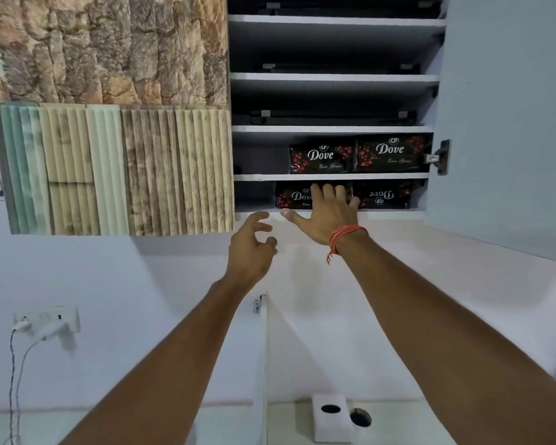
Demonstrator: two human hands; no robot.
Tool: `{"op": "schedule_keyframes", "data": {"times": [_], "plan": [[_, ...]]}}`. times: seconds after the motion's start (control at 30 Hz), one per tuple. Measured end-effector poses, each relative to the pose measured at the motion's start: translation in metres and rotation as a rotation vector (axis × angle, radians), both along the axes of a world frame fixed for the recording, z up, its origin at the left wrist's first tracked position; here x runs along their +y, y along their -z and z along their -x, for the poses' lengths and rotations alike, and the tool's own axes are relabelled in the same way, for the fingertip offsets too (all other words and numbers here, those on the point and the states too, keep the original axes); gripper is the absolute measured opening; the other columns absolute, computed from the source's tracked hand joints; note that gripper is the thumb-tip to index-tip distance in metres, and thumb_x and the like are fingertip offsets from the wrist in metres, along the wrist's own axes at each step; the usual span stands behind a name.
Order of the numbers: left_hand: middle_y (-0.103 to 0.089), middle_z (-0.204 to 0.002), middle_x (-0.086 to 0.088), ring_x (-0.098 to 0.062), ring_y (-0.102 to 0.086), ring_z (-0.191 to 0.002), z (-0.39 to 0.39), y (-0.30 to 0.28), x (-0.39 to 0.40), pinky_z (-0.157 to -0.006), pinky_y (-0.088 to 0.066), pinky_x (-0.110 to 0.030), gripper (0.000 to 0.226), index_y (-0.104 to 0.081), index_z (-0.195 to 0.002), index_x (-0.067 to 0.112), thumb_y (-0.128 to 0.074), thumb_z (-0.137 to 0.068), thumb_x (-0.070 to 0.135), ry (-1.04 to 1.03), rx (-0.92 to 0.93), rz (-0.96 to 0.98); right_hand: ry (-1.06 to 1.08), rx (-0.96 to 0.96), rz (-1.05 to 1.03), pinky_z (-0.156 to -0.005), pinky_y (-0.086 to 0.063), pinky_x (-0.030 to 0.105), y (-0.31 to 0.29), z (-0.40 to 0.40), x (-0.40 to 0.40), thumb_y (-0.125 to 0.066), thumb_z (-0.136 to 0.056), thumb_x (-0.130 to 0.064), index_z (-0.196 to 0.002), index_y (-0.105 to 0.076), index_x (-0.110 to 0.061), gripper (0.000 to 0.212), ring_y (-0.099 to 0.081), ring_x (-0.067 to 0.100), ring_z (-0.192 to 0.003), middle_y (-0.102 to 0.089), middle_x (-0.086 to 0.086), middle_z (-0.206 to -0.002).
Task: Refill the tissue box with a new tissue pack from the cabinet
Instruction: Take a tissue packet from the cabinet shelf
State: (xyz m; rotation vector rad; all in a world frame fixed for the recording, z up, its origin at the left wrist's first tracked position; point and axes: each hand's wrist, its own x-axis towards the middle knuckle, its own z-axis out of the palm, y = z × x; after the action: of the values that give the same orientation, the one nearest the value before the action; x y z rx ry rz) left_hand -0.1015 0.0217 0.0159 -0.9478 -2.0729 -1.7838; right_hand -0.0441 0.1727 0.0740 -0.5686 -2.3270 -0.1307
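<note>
The open wall cabinet (331,176) holds black tissue packs with red flowers and "Dove" lettering. Two sit on an upper shelf (321,155) (390,154). Two more lie on the lowest shelf: a left one (291,197) and a right one (385,195) turned upside down. My right hand (326,213) reaches into the lowest shelf, fingers spread over the left pack's front; whether it grips is unclear. My left hand (252,245) hovers below the cabinet's edge, fingers apart, holding nothing. The white tissue box (333,419) with a dark oval slot stands on the counter below.
The cabinet door (507,123) hangs open to the right. Textured sample panels (109,123) cover the wall to the left. A wall socket (47,319) with plugged cables is at lower left. A round hole (361,417) sits in the counter beside the box.
</note>
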Motion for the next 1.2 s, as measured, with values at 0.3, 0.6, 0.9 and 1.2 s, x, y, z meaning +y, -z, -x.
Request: {"op": "schedule_keyframes", "data": {"times": [0.3,0.6,0.9,1.2], "plan": [[-0.064,-0.105,0.012,-0.012,-0.071,-0.065,-0.008,-0.007,-0.002,-0.056,-0.053,-0.030,0.043,-0.055,-0.129,0.026,-0.053,-0.091,0.005,-0.030,0.059,-0.059,0.149,0.082,0.046,-0.105,-0.024,0.064,0.007,0.015,-0.005,-0.019,-0.088,-0.075,-0.135,-0.048,-0.008,0.086,-0.026,0.044,-0.138,-0.038,0.025,-0.144],[-0.068,-0.107,0.001,-0.016,-0.071,-0.063,-0.002,-0.009,0.004,-0.052,-0.056,-0.037,0.035,-0.061,-0.122,0.019,-0.052,-0.092,0.002,-0.050,0.054,-0.070,0.134,0.377,0.428,-0.110,-0.013,0.069,-0.011,0.034,0.001,-0.061,-0.087,-0.024,-0.118,-0.052,-0.004,0.037,-0.041,0.037,-0.129,-0.066,0.015,-0.117],[-0.070,-0.102,-0.002,-0.017,-0.071,-0.059,0.003,-0.009,0.010,-0.046,-0.053,-0.027,0.030,-0.061,-0.119,0.019,-0.052,-0.095,0.004,-0.051,0.025,-0.094,0.052,0.545,0.540,-0.110,-0.018,0.052,-0.008,0.035,0.011,-0.067,-0.082,-0.019,-0.102,-0.061,-0.014,0.022,-0.053,0.028,-0.115,-0.071,0.005,-0.099],[-0.072,-0.095,-0.005,-0.021,-0.069,-0.053,-0.027,0.005,0.012,-0.044,-0.052,-0.026,0.027,-0.062,-0.112,0.015,-0.051,-0.092,0.000,-0.096,-0.070,-0.164,-0.476,1.080,0.738,-0.069,-0.053,0.032,0.032,-0.031,0.004,-0.068,-0.072,-0.022,-0.078,-0.057,-0.018,0.013,-0.061,0.028,-0.072,-0.061,0.004,-0.062]]}}
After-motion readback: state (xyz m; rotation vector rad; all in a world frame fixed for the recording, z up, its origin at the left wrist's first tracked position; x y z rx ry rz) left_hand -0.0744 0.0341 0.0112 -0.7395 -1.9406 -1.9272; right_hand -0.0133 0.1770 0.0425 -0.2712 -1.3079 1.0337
